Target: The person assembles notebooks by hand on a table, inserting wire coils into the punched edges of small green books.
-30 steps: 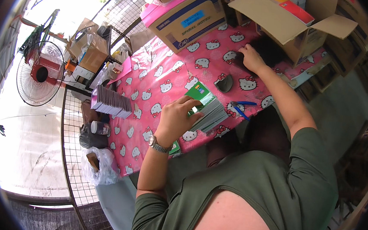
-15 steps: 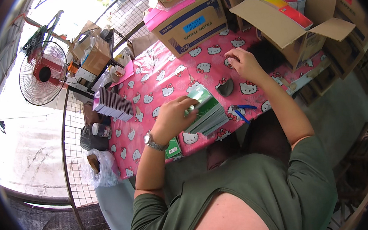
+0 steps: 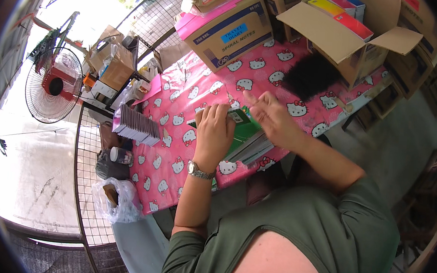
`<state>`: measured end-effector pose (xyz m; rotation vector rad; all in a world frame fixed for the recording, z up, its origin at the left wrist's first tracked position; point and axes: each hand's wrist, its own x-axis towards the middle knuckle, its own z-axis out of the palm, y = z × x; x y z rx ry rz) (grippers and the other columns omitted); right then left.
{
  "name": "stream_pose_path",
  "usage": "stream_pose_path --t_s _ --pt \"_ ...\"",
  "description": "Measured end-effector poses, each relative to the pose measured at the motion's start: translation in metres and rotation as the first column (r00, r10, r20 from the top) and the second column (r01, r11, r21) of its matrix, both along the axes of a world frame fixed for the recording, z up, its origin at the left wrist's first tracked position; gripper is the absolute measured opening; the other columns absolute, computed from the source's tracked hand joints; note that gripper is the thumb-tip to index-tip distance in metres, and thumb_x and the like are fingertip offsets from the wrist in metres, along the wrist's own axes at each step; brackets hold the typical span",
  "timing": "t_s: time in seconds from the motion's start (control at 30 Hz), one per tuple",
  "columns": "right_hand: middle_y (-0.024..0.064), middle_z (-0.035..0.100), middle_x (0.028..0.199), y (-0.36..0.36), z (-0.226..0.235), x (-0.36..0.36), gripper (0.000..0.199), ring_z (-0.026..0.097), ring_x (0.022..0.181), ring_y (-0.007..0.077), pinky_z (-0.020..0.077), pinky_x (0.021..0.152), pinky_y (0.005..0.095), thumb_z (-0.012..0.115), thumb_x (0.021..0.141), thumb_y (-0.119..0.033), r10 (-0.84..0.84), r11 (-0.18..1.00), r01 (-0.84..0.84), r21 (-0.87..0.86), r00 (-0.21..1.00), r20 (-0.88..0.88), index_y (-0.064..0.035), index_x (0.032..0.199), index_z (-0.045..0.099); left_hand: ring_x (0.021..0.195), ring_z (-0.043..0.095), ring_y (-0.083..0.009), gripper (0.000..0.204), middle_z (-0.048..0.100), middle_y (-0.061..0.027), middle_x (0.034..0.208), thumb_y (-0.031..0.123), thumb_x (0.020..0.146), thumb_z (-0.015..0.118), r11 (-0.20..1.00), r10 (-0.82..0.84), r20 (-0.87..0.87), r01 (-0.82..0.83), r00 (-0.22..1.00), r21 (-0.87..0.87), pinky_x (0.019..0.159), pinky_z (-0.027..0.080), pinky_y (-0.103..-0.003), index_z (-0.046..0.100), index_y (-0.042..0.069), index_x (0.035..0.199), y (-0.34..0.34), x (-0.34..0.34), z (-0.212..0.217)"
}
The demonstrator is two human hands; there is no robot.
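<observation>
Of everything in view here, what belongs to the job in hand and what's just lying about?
Apparently in the job:
- green notebook, gripped by the left hand
- notebook stack beneath
- right hand beside them, contact unclear

Apparently lying about:
- purple-edged booklets
- black fuzzy item
- open carton
- fan
- plastic bag

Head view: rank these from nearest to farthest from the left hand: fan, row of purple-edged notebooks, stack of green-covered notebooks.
From the left hand:
1. Stack of green-covered notebooks, just to its right.
2. Row of purple-edged notebooks, left on the table.
3. Fan, far left, beyond the table.
</observation>
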<state>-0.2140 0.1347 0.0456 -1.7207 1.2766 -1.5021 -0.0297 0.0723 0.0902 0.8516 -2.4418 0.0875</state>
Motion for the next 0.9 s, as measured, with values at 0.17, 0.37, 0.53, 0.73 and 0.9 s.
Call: stream_pose_path --t_s 0.17,0.37,0.53,0.73,0.9 --pt "0.009 0.06 0.095 -0.014 0.02 -0.029 0.024 0.063 0.088 0.0274 0.0508 0.079 0.0376 0.065 0.091 -0.012 0.078 0.983 -0.106 -0.148 0.98 -0.181 -0.0098 0.114 0.072 0.096 0.058 -0.0323 0.021 0.062 -0.0141 0.097 0.01 0.088 0.057 0.999 -0.018 0.036 0.016 0.999 0.047 0.09 0.039 -0.045 0.058 0.003 0.107 0.006 0.004 0.001" --pt "0.0056 0.06 0.095 -0.023 0.022 -0.028 0.022 0.063 0.09 0.0238 0.0515 0.078 0.0349 0.068 0.086 -0.001 -0.098 0.908 -0.062 -0.415 0.931 -0.353 -0.0093 0.107 0.073 0.095 0.058 -0.0321 0.018 0.062 -0.0137 0.095 0.012 0.091 0.058 0.997 -0.051 0.026 0.05 0.998 0.051 0.09 0.038 -0.044 0.058 0.003 0.107 0.006 0.001 0.004" --pt "0.006 0.063 0.095 -0.018 0.021 -0.026 0.02 0.063 0.091 0.0242 0.0515 0.08 0.0343 0.067 0.089 -0.003 0.084 0.975 -0.133 -0.18 0.964 -0.253 -0.0084 0.106 0.073 0.097 0.057 -0.0342 0.016 0.062 -0.0157 0.098 0.014 0.096 0.055 0.995 -0.042 0.024 0.04 0.999 0.087 0.09 0.038 -0.043 0.06 0.002 0.105 0.01 0.004 0.006" --pt "0.0116 0.06 0.085 -0.027 0.026 -0.029 0.017 0.064 0.08 0.0263 0.0518 0.069 0.0375 0.065 0.093 -0.011 0.342 0.935 -0.342 0.089 0.94 0.015 -0.0055 0.108 0.069 0.096 0.057 -0.0321 0.017 0.062 -0.0138 0.097 0.012 0.094 0.055 0.997 -0.053 0.038 0.051 0.998 0.052 0.092 0.038 -0.045 0.059 0.003 0.108 0.01 0.004 0.004" --pt "0.0127 0.063 0.074 -0.023 0.024 -0.027 0.026 0.066 0.071 0.0316 0.0521 0.065 0.0416 0.062 0.096 -0.017 0.115 0.972 -0.157 -0.175 0.967 -0.229 -0.006 0.119 0.058 0.098 0.058 -0.0317 0.021 0.063 -0.013 0.099 0.013 0.093 0.057 0.999 -0.037 0.017 0.036 0.999 0.04 0.094 0.037 -0.045 0.057 0.004 0.111 0.008 -0.001 0.002"
